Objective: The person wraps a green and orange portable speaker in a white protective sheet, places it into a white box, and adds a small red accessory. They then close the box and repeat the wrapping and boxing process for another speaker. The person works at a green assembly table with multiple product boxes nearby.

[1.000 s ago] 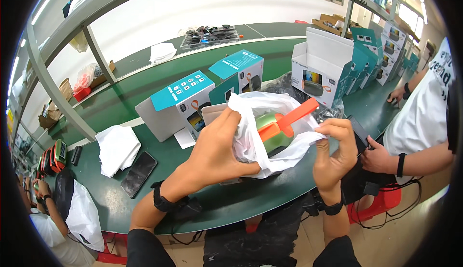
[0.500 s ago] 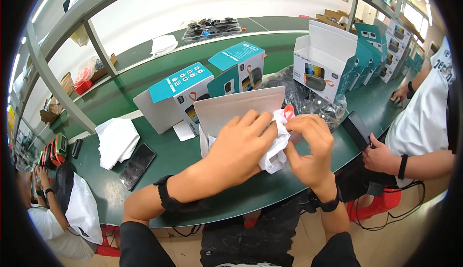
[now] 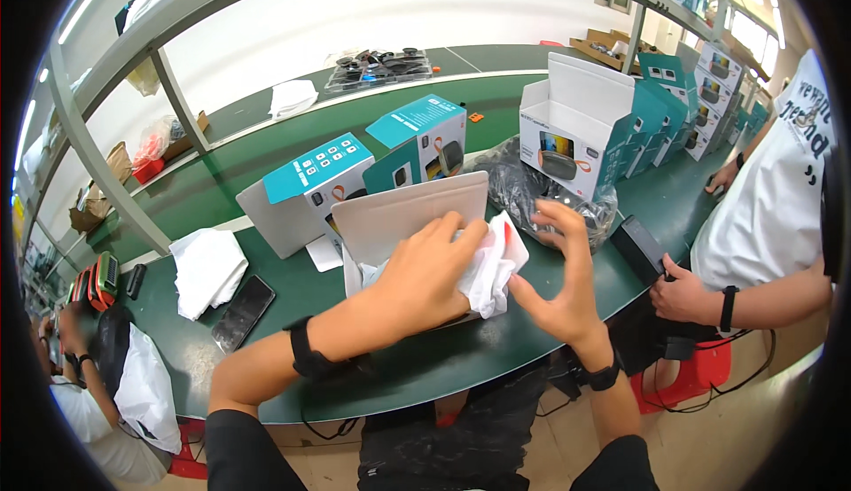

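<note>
In front of me stands an open white box [image 3: 409,218] with its lid flap raised. At its right side my left hand [image 3: 424,265] is closed on a white wrapped bundle [image 3: 490,280], crumpled, with a bit of red-orange showing near its top. The object inside the wrapping is hidden. My right hand [image 3: 567,283] is beside the bundle with thumb and fingers spread, nothing between them. Behind the box are two teal-and-white printed cartons, one nearer [image 3: 321,170] and one farther [image 3: 427,132].
Stacked white sheets [image 3: 208,269] and a black phone [image 3: 244,314] lie to the left. Behind my right hand are a clear plastic bag [image 3: 510,181] and an open carton [image 3: 567,150]. At right, a co-worker's hand [image 3: 683,292] holds a dark flat object [image 3: 638,247].
My right hand has let go of the bundle and opened, its fingers now spread. My left hand still holds the bundle, a little further left in view. The whole view has shifted slightly.
</note>
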Motion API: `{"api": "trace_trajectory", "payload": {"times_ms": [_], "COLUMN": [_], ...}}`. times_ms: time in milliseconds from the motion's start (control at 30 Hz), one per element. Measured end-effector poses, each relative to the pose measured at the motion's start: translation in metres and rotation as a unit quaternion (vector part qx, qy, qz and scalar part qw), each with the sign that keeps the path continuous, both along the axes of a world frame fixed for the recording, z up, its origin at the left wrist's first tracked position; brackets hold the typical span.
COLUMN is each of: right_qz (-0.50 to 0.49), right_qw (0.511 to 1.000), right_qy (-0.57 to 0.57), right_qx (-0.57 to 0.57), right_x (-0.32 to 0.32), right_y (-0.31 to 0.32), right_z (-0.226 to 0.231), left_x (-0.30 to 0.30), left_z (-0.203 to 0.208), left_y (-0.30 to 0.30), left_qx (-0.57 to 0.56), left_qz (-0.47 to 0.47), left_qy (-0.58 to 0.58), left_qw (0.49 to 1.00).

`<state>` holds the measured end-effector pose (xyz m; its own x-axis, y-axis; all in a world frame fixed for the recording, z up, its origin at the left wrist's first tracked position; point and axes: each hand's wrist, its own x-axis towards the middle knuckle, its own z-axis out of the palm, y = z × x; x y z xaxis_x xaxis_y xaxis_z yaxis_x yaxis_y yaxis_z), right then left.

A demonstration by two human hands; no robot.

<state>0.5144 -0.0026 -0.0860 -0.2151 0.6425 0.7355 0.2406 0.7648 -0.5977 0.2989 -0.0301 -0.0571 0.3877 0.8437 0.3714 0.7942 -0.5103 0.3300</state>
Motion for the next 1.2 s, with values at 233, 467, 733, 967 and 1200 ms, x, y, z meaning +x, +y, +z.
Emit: {"api": "trace_trajectory", "payload": {"times_ms": [233, 467, 733, 967, 1200], "right_qz": [0.27, 0.31, 0.23, 0.242, 0.259], "right_qw": [0.922, 0.885, 0.935, 0.933, 0.929], "right_qy": [0.02, -0.031, -0.03, -0.014, -0.005], "right_qx": [-0.277, -0.346, -0.267, -0.267, -0.263], "right_x": [-0.02, -0.024, -0.017, -0.019, -0.019], "right_y": [0.023, 0.03, 0.012, 0.01, 0.013], "right_z": [-0.071, -0.069, -0.072, -0.076, -0.084], "left_x": [-0.009, -0.035, -0.061, -0.041, -0.035], "left_z": [-0.006, 0.013, 0.028, 0.016, 0.029], "left_y": [-0.019, -0.03, -0.036, -0.035, -0.037], "left_qx": [0.096, 0.005, -0.099, -0.051, 0.009], "left_qz": [0.134, -0.059, -0.032, 0.007, 0.012], "left_qy": [0.027, -0.007, 0.058, 0.12, 0.184], "left_qw": [0.986, 0.998, 0.993, 0.991, 0.983]}}
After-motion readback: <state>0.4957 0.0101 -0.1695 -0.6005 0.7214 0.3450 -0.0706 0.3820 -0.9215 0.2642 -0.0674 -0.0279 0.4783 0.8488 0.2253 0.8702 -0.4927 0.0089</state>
